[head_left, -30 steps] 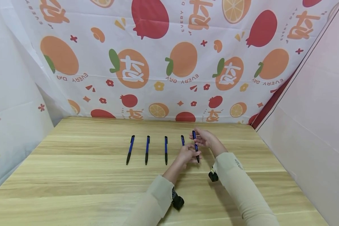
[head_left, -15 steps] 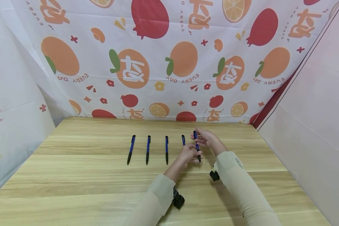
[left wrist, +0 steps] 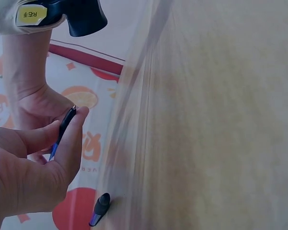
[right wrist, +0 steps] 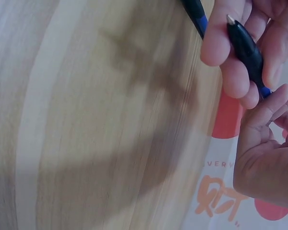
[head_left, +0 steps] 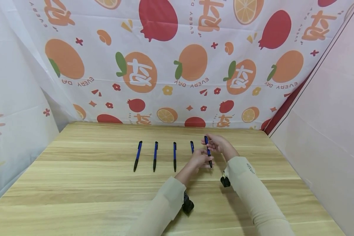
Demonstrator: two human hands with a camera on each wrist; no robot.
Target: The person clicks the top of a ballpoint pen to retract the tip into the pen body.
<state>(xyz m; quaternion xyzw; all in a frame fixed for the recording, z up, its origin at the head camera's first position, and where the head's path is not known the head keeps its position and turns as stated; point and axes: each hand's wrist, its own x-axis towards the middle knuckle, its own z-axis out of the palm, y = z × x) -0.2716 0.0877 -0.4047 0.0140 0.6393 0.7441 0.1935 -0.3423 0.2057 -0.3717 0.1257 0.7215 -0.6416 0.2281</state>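
A blue pen with a black grip (head_left: 207, 150) is held above the table by both hands. My left hand (head_left: 199, 159) pinches it by the grip between thumb and fingers, as the left wrist view shows. My right hand (head_left: 219, 144) holds its upper end. In the right wrist view the bare metal point sticks out of the held pen (right wrist: 247, 50). Three like pens lie apart in a row to the left: one pen (head_left: 137, 156), a second pen (head_left: 155, 156) and a third pen (head_left: 175, 156). Another pen (head_left: 192, 146) is partly hidden behind my left hand.
The wooden table (head_left: 85, 183) runs back to a fruit-printed curtain (head_left: 171, 95). White cloth walls flank it, one on the left (head_left: 17, 108) and one on the right (head_left: 321, 131). Each wrist carries a small black camera.
Both hands and the held pen have shifted slightly to the right in the head view, which itself has drifted a little. Both hands keep their hold on the pen.
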